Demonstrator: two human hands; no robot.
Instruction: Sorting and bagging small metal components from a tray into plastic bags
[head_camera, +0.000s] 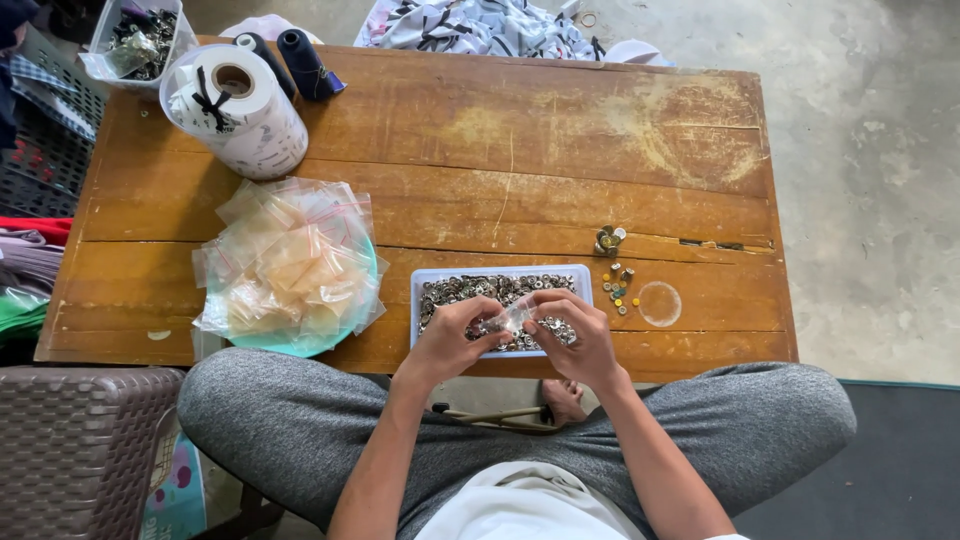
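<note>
My left hand (455, 338) and my right hand (578, 335) together pinch a small clear plastic bag (508, 319) just above a white rectangular tray (500, 272). The tray sits at the near edge of a worn wooden table (520, 150) and is filled with several small metal buttons. Both hands grip the little bag from either side, fingers curled around it. What is inside the bag is too small to tell.
A teal plate (300, 345) heaped with clear little bags lies left of the tray. Loose buttons (617, 285) and a clear round lid (659, 303) lie to the right. At the far left stand a white tape roll (240, 110), dark thread cones (305, 62) and a plastic tub (140, 40).
</note>
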